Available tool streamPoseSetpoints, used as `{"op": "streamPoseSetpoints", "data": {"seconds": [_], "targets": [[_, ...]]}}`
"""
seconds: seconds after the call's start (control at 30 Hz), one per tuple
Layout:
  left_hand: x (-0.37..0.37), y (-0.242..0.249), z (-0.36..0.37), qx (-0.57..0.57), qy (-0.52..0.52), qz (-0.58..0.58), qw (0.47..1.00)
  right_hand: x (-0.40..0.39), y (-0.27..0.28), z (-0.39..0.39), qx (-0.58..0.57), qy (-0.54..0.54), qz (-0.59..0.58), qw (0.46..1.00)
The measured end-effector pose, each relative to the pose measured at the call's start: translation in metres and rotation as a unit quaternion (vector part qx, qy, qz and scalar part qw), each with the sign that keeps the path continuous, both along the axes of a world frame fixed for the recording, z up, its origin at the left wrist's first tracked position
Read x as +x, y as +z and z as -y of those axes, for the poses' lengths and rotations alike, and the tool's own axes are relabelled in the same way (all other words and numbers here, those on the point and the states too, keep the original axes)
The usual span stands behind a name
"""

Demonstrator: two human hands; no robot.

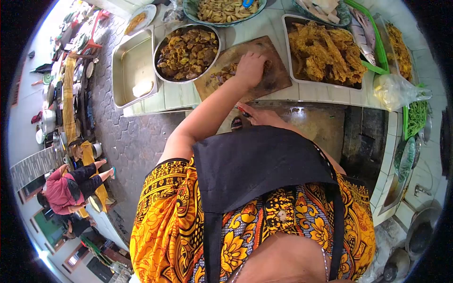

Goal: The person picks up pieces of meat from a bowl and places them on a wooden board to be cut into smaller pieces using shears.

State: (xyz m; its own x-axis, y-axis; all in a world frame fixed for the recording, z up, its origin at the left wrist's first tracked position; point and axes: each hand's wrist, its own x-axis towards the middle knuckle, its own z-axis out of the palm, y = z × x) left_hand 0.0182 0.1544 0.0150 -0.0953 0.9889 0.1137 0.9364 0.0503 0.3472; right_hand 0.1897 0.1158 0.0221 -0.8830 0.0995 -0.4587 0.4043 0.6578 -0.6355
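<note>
My left hand point(251, 69) rests palm down on a dark wooden chopping board point(278, 86), its fingers curled over brown cooked pieces. More chopped brown pieces point(223, 75) lie on the board to its left. Below the counter's front edge, close to my apron, my right hand point(264, 116) is closed around a red-and-black handle point(243, 112), apparently a knife; its blade cannot be made out. A round metal bowl point(218, 57) full of similar brown pieces stands left of the board, slightly overlapping it.
At left lies a metal tray point(118, 92) with a white lump inside. Right of the board, another tray point(293, 85) holds yellow fried pieces. Beyond are a basin point(188, 16) of pale slices and a green tray point(384, 56) with fish. A person point(66, 191) stands far left.
</note>
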Motion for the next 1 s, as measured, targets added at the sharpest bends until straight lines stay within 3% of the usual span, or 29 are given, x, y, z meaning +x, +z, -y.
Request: {"op": "streamPoseSetpoints", "data": {"seconds": [0.2, 0.3, 0.37, 0.43, 0.53, 0.63, 0.7, 0.77, 0.83, 0.9, 1.0], "targets": [[0.011, 0.009, 0.001, -0.005, 0.036, 0.056, 0.998, -0.003, -0.014, 0.012, -0.063, -0.044, -0.12, 0.99], [0.015, 0.015, 0.007, 0.023, 0.044, 0.051, 0.997, -0.011, 0.012, 0.006, -0.013, 0.017, -0.014, 1.0], [0.014, 0.024, 0.015, 0.048, 0.052, 0.049, 0.996, -0.021, 0.002, 0.008, -0.042, 0.004, -0.015, 0.999], [0.011, 0.031, 0.028, 0.114, 0.113, 0.146, 0.976, -0.025, -0.003, 0.01, -0.075, -0.01, -0.014, 0.997], [-0.005, 0.039, 0.061, 0.142, 0.204, 0.223, 0.943, -0.028, 0.0, 0.008, -0.026, -0.031, -0.034, 0.999], [-0.027, 0.039, 0.102, 0.098, 0.286, 0.24, 0.922, -0.032, 0.002, 0.005, 0.002, -0.084, 0.007, 0.996], [-0.038, 0.015, 0.128, 0.104, 0.31, 0.228, 0.917, -0.031, -0.001, 0.003, -0.036, -0.141, -0.039, 0.989], [-0.039, 0.009, 0.142, 0.11, 0.338, 0.215, 0.91, -0.028, -0.002, 0.003, -0.05, -0.136, -0.048, 0.988], [-0.036, 0.011, 0.15, 0.035, 0.409, 0.247, 0.878, -0.028, 0.001, 0.007, -0.064, -0.133, -0.057, 0.987], [-0.033, 0.007, 0.154, 0.046, 0.413, 0.25, 0.874, -0.027, 0.006, 0.01, -0.063, -0.153, -0.114, 0.98], [-0.031, -0.001, 0.158, 0.063, 0.42, 0.26, 0.867, -0.03, 0.018, 0.012, -0.054, -0.136, -0.082, 0.986]]}}
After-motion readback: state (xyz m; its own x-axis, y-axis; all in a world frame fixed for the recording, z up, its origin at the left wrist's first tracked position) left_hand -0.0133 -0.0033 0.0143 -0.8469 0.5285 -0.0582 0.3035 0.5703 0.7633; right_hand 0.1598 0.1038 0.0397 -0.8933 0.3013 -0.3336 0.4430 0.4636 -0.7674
